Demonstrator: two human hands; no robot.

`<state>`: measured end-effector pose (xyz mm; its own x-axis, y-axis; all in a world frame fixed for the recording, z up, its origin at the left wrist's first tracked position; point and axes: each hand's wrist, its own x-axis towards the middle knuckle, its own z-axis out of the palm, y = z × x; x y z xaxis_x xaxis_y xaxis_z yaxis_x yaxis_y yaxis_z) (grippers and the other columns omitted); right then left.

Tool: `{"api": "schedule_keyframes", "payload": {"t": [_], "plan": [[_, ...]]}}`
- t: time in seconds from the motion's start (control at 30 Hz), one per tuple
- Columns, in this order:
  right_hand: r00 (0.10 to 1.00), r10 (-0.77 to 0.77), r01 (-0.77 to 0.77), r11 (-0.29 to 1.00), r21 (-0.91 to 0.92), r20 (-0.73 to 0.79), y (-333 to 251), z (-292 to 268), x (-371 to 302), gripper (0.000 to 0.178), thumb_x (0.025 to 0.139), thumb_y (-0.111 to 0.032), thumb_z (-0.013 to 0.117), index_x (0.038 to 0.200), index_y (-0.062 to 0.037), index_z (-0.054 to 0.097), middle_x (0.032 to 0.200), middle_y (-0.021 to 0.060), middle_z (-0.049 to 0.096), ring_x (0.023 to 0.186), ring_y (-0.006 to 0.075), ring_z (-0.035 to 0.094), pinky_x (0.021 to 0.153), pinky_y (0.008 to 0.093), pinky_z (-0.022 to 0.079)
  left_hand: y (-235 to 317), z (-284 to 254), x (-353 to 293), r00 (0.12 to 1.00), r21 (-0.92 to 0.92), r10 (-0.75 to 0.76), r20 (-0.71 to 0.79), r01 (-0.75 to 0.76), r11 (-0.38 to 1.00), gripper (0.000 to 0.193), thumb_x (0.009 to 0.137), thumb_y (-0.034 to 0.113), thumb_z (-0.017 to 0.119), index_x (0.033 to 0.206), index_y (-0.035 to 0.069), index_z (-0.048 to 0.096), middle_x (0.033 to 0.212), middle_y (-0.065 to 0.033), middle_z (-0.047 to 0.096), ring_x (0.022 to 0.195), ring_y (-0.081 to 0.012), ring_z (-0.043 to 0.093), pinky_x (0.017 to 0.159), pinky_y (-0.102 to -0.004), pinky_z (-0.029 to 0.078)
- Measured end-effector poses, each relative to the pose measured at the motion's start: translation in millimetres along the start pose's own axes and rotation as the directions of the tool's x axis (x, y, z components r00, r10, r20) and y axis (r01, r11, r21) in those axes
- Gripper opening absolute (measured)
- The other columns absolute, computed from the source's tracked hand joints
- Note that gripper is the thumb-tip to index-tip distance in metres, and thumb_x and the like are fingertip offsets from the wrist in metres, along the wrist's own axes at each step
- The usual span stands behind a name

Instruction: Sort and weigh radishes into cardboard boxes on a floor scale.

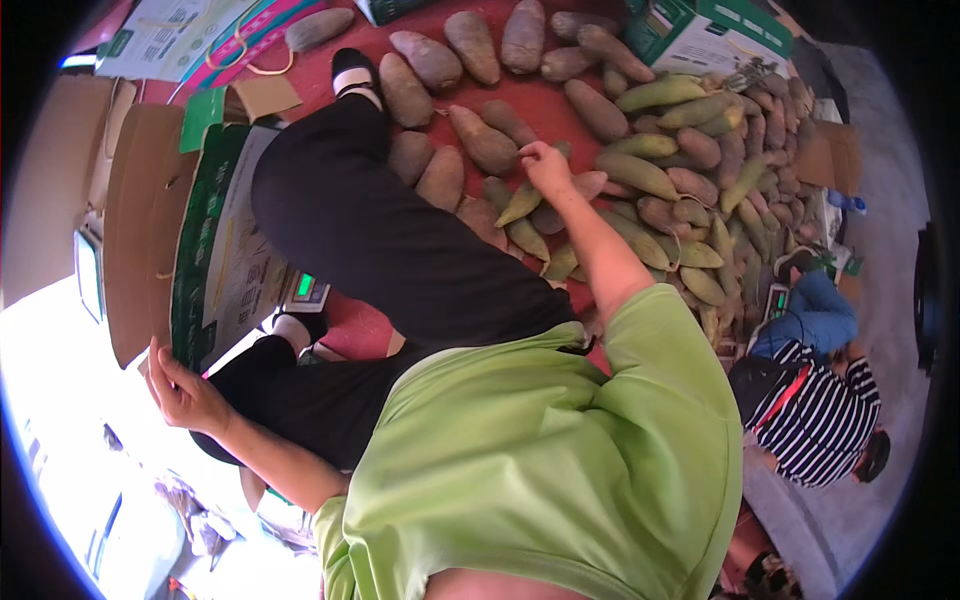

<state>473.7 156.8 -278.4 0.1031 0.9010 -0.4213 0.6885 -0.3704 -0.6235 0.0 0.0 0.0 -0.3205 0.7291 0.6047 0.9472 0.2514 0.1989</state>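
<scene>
My left hand (188, 393) is at the lower corner of an open cardboard box (218, 250), fingers stretched out and apart, a fingertip near its flap. The box stands tilted beside a scale with a lit green display (306, 288). My right hand (547, 168) reaches over the roots on the red floor covering, fingers drawn together. Just left of its fingertips lies a thick reddish-brown root vegetable (484, 140); whether they grip its tip or something small I cannot tell. Below this hand are green radish-like roots (520, 204).
A large heap of green and brown roots (690, 180) spreads to the right. Several loose brown roots (470, 45) lie at the far side. More boxes (715, 40) stand at the back. A person in a striped shirt (825, 415) sits at the right by another scale (776, 300).
</scene>
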Motion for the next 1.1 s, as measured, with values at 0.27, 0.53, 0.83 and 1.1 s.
{"api": "schedule_keyframes", "payload": {"t": [0.27, 0.53, 0.83, 1.1], "plan": [[0.972, -0.206, 0.169, 0.944, -0.283, -0.109, 6, 4, 66, 0.031, 0.076, -0.014, 0.064, 0.106, -0.0087, 0.062, 0.101, 0.013, 0.064, 0.096, 0.0295, 0.061, 0.083, 0.0386, 0.048, 18, 8, 7, 0.999, 0.007, -0.015, -0.04, 0.015, 1.0, 0.015, 0.09, 0.01, 0.059, 0.099, 0.002, 0.068, 0.086, -0.0097, 0.068, 0.072, -0.0149, 0.064, 0.062, -0.0245, 0.05], [0.966, -0.197, 0.258, 0.761, -0.596, 0.167, -55, 21, 101, 0.057, 0.077, -0.008, 0.056, 0.131, -0.0186, 0.043, 0.132, 0.0103, 0.045, 0.12, 0.0321, 0.044, 0.098, 0.0421, 0.041, 14, 2, 9, 0.999, 0.101, -0.045, -0.016, 0.047, 0.994, 0.015, 0.091, 0.008, 0.057, 0.098, 0.002, 0.069, 0.084, -0.0091, 0.068, 0.074, -0.0157, 0.065, 0.066, -0.026, 0.051], [0.958, -0.084, 0.271, 0.578, -0.77, 0.274, -63, 36, 117, 0.043, 0.082, -0.015, 0.052, 0.125, -0.0211, 0.051, 0.129, 0.009, 0.044, 0.122, 0.0335, 0.042, 0.095, 0.0455, 0.043, 18, 0, 12, 1.0, 0.104, -0.004, 0.017, 0.003, 0.995, 0.015, 0.088, 0.003, 0.057, 0.097, 0.0, 0.068, 0.081, -0.0099, 0.067, 0.073, -0.0184, 0.063, 0.066, -0.0274, 0.049], [0.981, -0.151, 0.194, 0.744, -0.639, 0.121, -44, 20, 101, 0.044, 0.073, -0.01, 0.061, 0.115, -0.0103, 0.048, 0.119, 0.0152, 0.051, 0.111, 0.0401, 0.048, 0.093, 0.0449, 0.042, 24, -6, 17, 0.985, 0.038, 0.127, 0.117, -0.133, 0.99, 0.02, 0.076, 0.014, 0.069, 0.092, 0.002, 0.067, 0.077, -0.009, 0.062, 0.07, -0.0247, 0.061, 0.064, -0.0337, 0.047]]}}
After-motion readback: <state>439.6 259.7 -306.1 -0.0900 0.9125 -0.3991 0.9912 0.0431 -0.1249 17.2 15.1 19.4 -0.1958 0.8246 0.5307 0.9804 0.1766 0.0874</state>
